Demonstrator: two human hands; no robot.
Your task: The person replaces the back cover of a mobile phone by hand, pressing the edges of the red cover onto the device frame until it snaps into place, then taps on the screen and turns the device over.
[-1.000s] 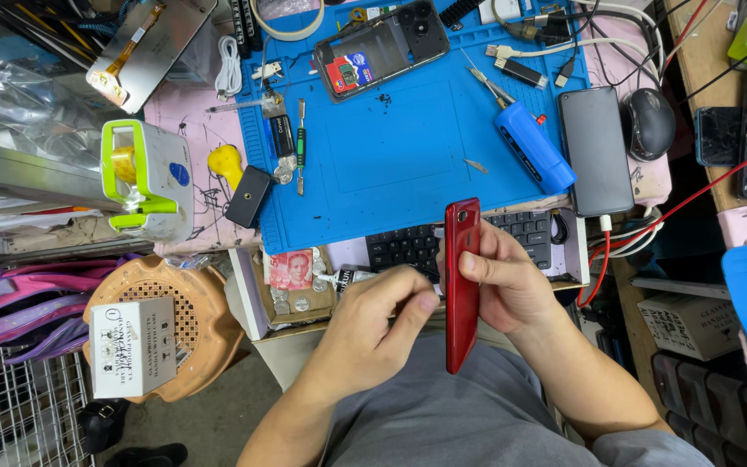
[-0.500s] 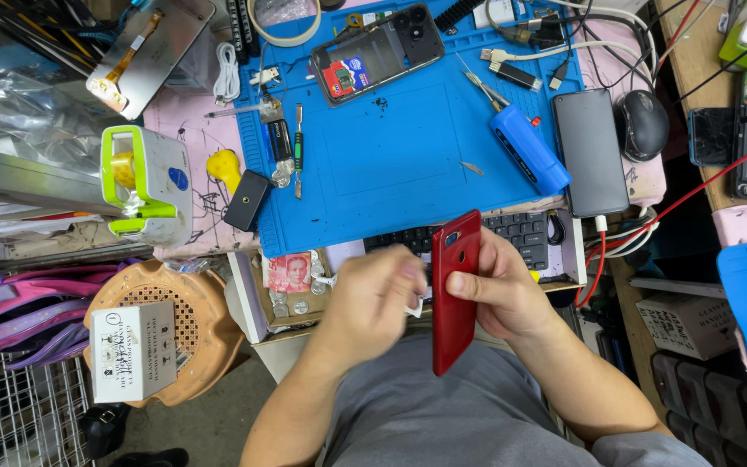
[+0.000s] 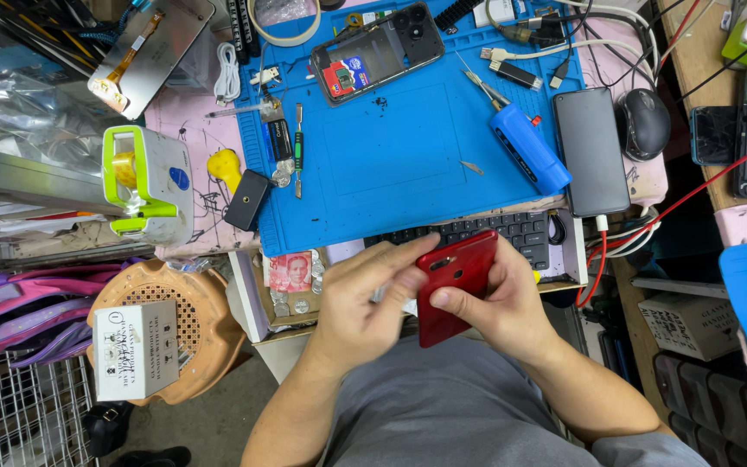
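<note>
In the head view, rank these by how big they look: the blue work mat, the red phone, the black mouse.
1. Blue work mat, by far the largest.
2. Red phone, though held nearer the camera, which enlarges it.
3. Black mouse.

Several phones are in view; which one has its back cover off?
The black phone at the top of the blue mat, insides showing. The red phone in the hands and the black one by the mouse are closed.

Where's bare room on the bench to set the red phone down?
The centre of the blue mat is bare, bordered by the opened phone above, the tweezers left and the blue screwdriver right. The mat's top edge and the right side, by the black phone and mouse, are crowded.
</note>
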